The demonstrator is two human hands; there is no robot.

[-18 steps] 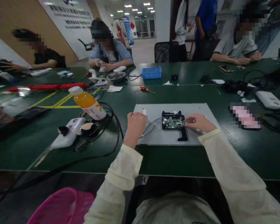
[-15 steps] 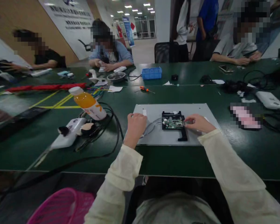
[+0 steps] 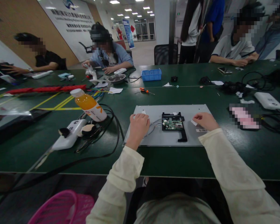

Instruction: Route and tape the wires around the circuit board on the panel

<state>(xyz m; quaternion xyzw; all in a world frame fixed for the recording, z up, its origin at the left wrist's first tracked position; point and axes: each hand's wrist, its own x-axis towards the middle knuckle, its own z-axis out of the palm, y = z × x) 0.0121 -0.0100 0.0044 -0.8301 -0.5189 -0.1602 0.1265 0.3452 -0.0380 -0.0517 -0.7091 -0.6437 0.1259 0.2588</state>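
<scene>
A green circuit board (image 3: 172, 124) sits in a black plastic frame (image 3: 182, 134) on a grey flat panel (image 3: 154, 109). Thin grey cables (image 3: 154, 122) run from the board's left side toward my left hand (image 3: 139, 127). That hand rests over the panel's left part with curled fingers, and whatever they hold is hidden. A small white scrap (image 3: 143, 112) lies just beyond its knuckles. To the right of the board, my right hand (image 3: 206, 121) pinches a small white strip (image 3: 194, 122) just above the panel. A pale label (image 3: 201, 130) is below that hand.
An orange drink bottle (image 3: 90, 105), a white power bank (image 3: 70, 133) and black cables (image 3: 115, 124) lie left of the panel. Beyond it are an orange screwdriver (image 3: 146, 91) and a blue basket (image 3: 151, 75). A pink phone (image 3: 244, 116) lies right. Other people sit across the table.
My right hand has moved right, from the circuit board's right edge to the panel beside it, and now pinches the white strip. My left hand has shifted slightly, staying over the panel's left part.
</scene>
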